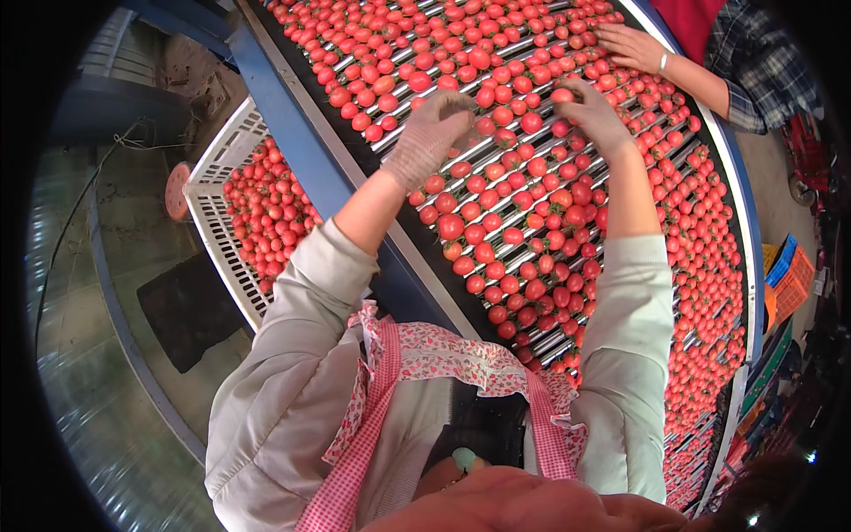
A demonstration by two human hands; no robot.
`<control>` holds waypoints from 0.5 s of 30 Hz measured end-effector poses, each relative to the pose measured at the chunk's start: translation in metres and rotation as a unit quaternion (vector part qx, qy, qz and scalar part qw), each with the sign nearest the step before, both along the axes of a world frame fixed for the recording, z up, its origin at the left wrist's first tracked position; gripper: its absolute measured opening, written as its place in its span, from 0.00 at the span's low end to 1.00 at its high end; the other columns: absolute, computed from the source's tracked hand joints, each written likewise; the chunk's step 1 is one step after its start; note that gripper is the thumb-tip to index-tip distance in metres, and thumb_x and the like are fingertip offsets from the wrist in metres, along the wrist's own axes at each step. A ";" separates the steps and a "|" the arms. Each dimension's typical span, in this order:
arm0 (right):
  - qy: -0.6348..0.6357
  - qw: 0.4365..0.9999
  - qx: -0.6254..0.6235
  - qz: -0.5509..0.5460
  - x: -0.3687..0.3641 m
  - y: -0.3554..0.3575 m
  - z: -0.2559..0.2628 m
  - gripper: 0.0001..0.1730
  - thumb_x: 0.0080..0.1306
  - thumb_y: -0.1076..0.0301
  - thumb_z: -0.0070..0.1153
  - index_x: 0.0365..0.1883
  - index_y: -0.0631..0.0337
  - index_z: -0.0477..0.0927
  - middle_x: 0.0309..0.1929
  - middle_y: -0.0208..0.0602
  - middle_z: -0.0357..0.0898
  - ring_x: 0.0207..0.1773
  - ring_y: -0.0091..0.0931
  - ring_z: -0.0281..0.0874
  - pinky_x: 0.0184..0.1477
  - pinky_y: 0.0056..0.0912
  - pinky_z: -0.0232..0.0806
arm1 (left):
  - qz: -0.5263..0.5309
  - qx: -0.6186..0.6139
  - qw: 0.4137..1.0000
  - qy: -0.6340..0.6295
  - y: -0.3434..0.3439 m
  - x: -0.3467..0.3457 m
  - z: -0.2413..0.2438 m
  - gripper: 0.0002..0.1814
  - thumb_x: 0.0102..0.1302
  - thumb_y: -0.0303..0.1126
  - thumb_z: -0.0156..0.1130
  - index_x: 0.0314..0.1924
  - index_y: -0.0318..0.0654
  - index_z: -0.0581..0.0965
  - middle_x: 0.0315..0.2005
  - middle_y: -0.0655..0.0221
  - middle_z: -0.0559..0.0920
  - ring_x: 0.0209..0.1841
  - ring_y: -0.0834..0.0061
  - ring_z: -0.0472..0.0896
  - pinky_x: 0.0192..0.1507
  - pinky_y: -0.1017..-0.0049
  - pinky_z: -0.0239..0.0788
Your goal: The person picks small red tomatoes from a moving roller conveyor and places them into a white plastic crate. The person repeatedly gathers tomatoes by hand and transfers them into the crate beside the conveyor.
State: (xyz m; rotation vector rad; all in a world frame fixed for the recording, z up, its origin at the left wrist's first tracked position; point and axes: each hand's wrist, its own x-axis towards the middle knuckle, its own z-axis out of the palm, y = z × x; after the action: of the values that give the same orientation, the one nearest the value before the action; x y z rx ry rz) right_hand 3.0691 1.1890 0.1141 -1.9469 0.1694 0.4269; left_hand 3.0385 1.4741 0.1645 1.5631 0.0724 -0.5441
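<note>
Small red tomatoes [512, 235], some with green stems, lie over the metal rollers [530, 137] of a sorting conveyor in front of me. My left hand [431, 136], in a thin pale glove, hovers over the conveyor's near side with curled fingers. Blur hides whether anything is in it. Farther right, my gloved right hand [594, 118] has one tomato [562, 96] between thumb and fingers. More tomatoes lie right under both hands.
A white slatted plastic crate [219, 229] with tomatoes stands left of the conveyor's blue side frame [292, 133]. Across the rollers, another person's hand [631, 48] rests on tomatoes. An orange crate [791, 286] is beyond the far edge. A dark bucket-like object [189, 312] lies at left.
</note>
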 end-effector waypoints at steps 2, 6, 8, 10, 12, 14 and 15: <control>0.001 0.958 0.264 -0.114 -0.033 -0.011 0.002 0.26 0.64 0.61 0.58 0.60 0.58 0.71 0.56 0.38 0.75 0.51 0.32 0.79 0.45 0.26 0.75 | -0.043 0.102 0.982 -0.150 -0.001 0.019 -0.008 0.16 0.66 0.34 0.55 0.50 0.34 0.76 0.42 0.64 0.81 0.45 0.73 0.81 0.47 0.72 0.74; -0.043 0.750 0.637 -0.173 -0.098 0.003 0.010 0.30 0.67 0.52 0.56 0.63 0.56 0.67 0.59 0.42 0.73 0.54 0.39 0.78 0.39 0.29 0.79 | -0.135 0.328 0.837 -0.415 -0.024 0.080 -0.062 0.16 0.67 0.35 0.53 0.52 0.40 0.77 0.45 0.59 0.83 0.45 0.58 0.84 0.48 0.64 0.75; -0.056 0.717 0.657 -0.226 -0.137 -0.007 -0.008 0.28 0.67 0.51 0.57 0.60 0.57 0.70 0.59 0.45 0.72 0.53 0.40 0.78 0.39 0.30 0.79 | -0.247 0.447 0.812 -0.282 -0.052 0.098 -0.043 0.18 0.66 0.35 0.53 0.55 0.44 0.78 0.47 0.57 0.83 0.50 0.53 0.81 0.51 0.59 0.74; -0.070 0.723 0.626 -0.283 -0.182 -0.006 0.002 0.27 0.66 0.52 0.58 0.57 0.59 0.72 0.59 0.46 0.73 0.51 0.40 0.79 0.38 0.31 0.78 | -0.309 0.496 0.779 -0.228 -0.069 0.116 -0.047 0.19 0.65 0.37 0.54 0.54 0.44 0.79 0.48 0.58 0.83 0.52 0.56 0.81 0.53 0.60 0.74; -0.078 0.740 0.584 -0.325 -0.212 -0.004 0.014 0.26 0.65 0.53 0.59 0.54 0.60 0.73 0.57 0.45 0.74 0.49 0.38 0.80 0.38 0.31 0.77 | -0.351 0.523 0.748 -0.208 -0.073 0.135 -0.059 0.20 0.64 0.41 0.55 0.52 0.43 0.81 0.52 0.59 0.82 0.55 0.59 0.81 0.54 0.61 0.74; -0.042 0.821 0.435 -0.367 -0.232 -0.002 0.026 0.25 0.64 0.54 0.59 0.54 0.61 0.73 0.57 0.44 0.74 0.48 0.38 0.80 0.38 0.31 0.76 | -0.376 0.502 0.752 -0.202 -0.077 0.124 -0.038 0.22 0.64 0.40 0.54 0.56 0.42 0.78 0.50 0.57 0.83 0.53 0.59 0.82 0.54 0.61 0.73; -0.023 0.853 0.358 -0.378 -0.238 0.002 0.032 0.25 0.64 0.55 0.59 0.53 0.61 0.73 0.56 0.44 0.74 0.48 0.37 0.81 0.38 0.32 0.76 | -0.367 0.494 0.759 -0.212 -0.073 0.116 -0.031 0.23 0.64 0.39 0.54 0.58 0.41 0.76 0.49 0.56 0.83 0.52 0.59 0.82 0.54 0.62 0.73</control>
State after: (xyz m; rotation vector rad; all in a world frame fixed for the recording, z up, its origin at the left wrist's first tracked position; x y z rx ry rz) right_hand 2.8314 1.1909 0.1459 -1.0263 0.6244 -0.0930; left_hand 3.1545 1.4009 0.1332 2.7531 -0.7574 -0.8010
